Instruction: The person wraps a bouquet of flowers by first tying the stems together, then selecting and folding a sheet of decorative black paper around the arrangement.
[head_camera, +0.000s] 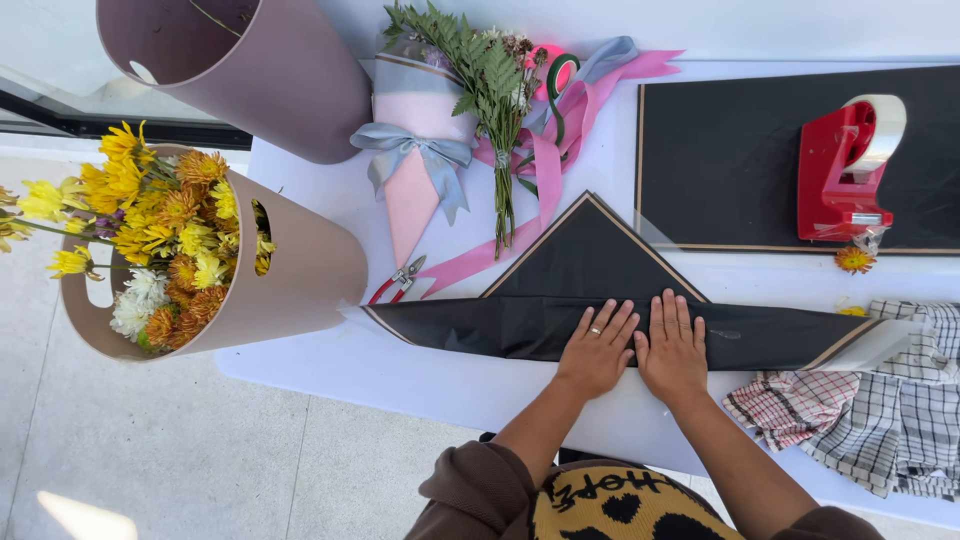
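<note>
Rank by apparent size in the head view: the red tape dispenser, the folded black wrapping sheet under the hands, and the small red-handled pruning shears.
1. Folded black wrapping sheet, pressed flat by both hands.
2. Red tape dispenser.
3. Small red-handled pruning shears, partly hidden, so only their visible part is judged.

Scene was bright, daylit, colours vivid. Sun struck pale paved floor (150, 460) hard, one blown-out patch at lower left corner. White tabletop (420, 375) sat in softer, even shade, near overexposed along far edge. Shadows under both flat hands were faint and short. Folded black wrapping sheet with gold border (600, 300) showed slight sheen, no strong glare. Focus was sharp throughout, no motion blur. Wide lens bent table edges and tilted paper flower buckets outward at left.
</note>
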